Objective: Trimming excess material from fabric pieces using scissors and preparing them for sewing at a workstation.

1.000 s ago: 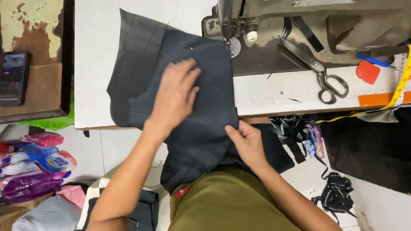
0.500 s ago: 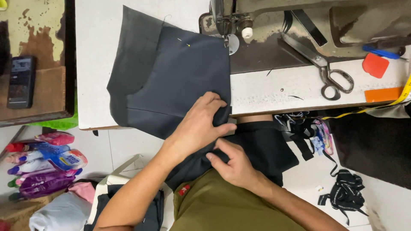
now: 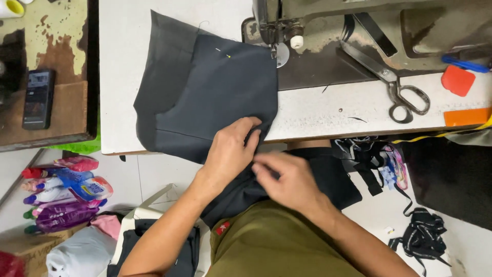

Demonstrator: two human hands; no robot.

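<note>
A dark grey fabric piece (image 3: 215, 97) lies on the white sewing table (image 3: 318, 110), its far edge under the needle of the sewing machine (image 3: 287, 31). The cloth hangs over the table's near edge into my lap. My left hand (image 3: 230, 151) pinches the fabric's right lower corner at the table edge. My right hand (image 3: 287, 177) grips the hanging part of the same cloth just below, nearly touching the left.
Large scissors (image 3: 394, 84) lie right of the machine, with a red tool (image 3: 457, 79) and an orange block (image 3: 467, 117) beyond. A phone (image 3: 38, 98) rests on a worn side table at left. Bottles (image 3: 61, 192) and black straps (image 3: 423, 231) lie on the floor.
My left hand slid from the middle of the fabric down to its near right corner. My right hand moved in beside it, and both now gather the cloth at the table edge.
</note>
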